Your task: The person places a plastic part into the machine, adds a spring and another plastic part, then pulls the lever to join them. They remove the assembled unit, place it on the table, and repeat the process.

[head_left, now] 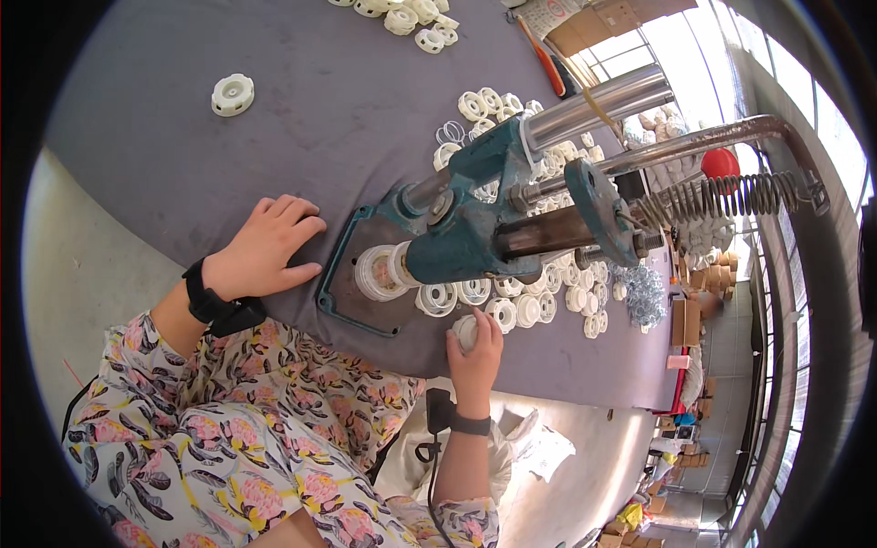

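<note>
My left hand (265, 245) rests on the grey cloth of the table, fingers spread and holding nothing, just left of a green press's base frame (331, 265). My right hand (475, 365) grips a round white plastic part (464, 334) at the table's near edge, thumb and fingers on its sides. A white round part (375, 274) sits on the base under the green press (457, 242), right below its ram. Beside the base and my right fingers lie several white plastic rings (437, 299), close together.
Many more white rings (501, 105) lie behind the press. A lone white cap (233, 95) is at the far left, and a small pile (402, 18) at the far edge. Bluish clips or wire pieces (639, 294) are heaped to the right. The press lever (731, 132) and spring jut rightward.
</note>
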The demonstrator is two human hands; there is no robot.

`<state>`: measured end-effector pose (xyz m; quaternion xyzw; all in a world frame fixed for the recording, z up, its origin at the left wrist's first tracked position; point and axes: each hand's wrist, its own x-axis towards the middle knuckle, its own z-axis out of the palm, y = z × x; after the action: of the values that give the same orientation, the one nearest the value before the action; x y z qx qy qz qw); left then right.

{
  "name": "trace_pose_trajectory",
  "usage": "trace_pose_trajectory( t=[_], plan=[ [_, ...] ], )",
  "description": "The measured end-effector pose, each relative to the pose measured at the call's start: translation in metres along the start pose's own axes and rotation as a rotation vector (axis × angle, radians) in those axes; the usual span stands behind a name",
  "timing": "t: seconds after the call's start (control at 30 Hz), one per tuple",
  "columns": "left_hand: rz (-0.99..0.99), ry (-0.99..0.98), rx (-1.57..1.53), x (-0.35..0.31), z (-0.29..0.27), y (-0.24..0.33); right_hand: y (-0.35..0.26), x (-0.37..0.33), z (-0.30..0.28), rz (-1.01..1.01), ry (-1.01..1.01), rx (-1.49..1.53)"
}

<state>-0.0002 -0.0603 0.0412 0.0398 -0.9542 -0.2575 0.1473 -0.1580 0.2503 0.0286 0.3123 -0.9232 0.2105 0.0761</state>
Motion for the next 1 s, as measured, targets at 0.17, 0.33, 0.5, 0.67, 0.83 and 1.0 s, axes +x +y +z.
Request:
trace_pose_trajectory(
  t=[0.17,0.33,0.5,0.67,0.83,1.0],
  plan=[
    [0.0,-0.001,-0.011,0.002,0.001,-0.001,0.001,-0.001,-0.001,0.011,0.023,-0.028],
    [0.021,0.049,0.015,0.001,0.003,0.0,0.006,0.003,-0.004,-0.058,0.103,-0.021],
    [0.007,0.041,0.008,-0.001,0.0,0.0,0.013,0.041,-0.01,-0.088,0.094,0.03],
    [0.002,-0.014,-0.041,0.006,-0.008,0.01,0.034,0.115,-0.021,-0.032,-0.099,0.193],
    [-0.039,-0.024,-0.068,0.002,-0.009,0.006,0.025,0.144,0.002,0.133,-0.25,0.54],
    [-0.029,0.022,-0.084,0.002,-0.01,0.008,0.086,0.146,0.02,-0.155,-0.133,0.216]
  ],
)
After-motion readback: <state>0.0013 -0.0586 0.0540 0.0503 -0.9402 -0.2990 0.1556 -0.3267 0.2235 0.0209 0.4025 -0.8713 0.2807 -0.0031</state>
